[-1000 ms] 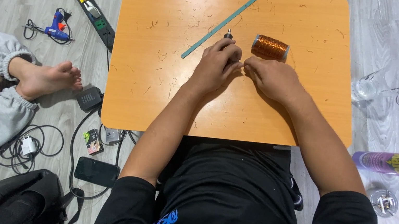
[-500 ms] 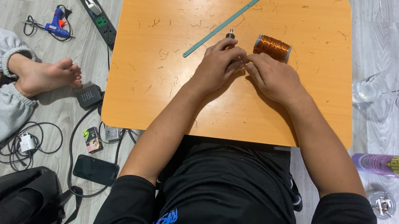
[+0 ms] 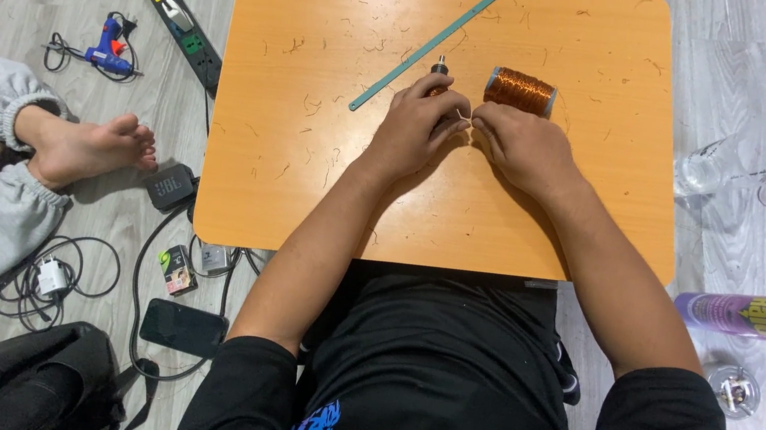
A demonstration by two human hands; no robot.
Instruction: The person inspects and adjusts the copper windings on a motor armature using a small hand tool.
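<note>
Two hands meet near the middle of the orange bench [image 3: 307, 183], a little toward its far edge. The left hand [image 3: 422, 125] is curled round a small dark-tipped tool [image 3: 440, 67] whose end pokes out beyond the knuckles; its fingers [image 3: 445, 125] are closed on the tool. The right hand [image 3: 525, 145] lies just beside it, fingers bunched together, and a thin pale wire [image 3: 460, 114] shows in the small gap between the two hands — whether the right fingers actually pinch it I cannot tell.

Just beyond the right hand lies a spool of copper wire [image 3: 521, 91] on its side, near the knuckles but apart from them. A long green ruler [image 3: 434, 41] runs diagonally from beside the left hand up to the far edge, its upper tip reaching just over that edge.

Open bench surface spreads wide to the left of the hands and to the right of the spool, speckled only with short wire scraps. The near edge sits against the person's lap. Off the left edge, on the floor, lie a power strip [image 3: 175, 12], a blue glue gun [image 3: 105, 47] and another person's bare foot [image 3: 90, 146]; off the right edge — a clear glass [image 3: 703, 172] and a purple spray can [image 3: 763, 314].
</note>
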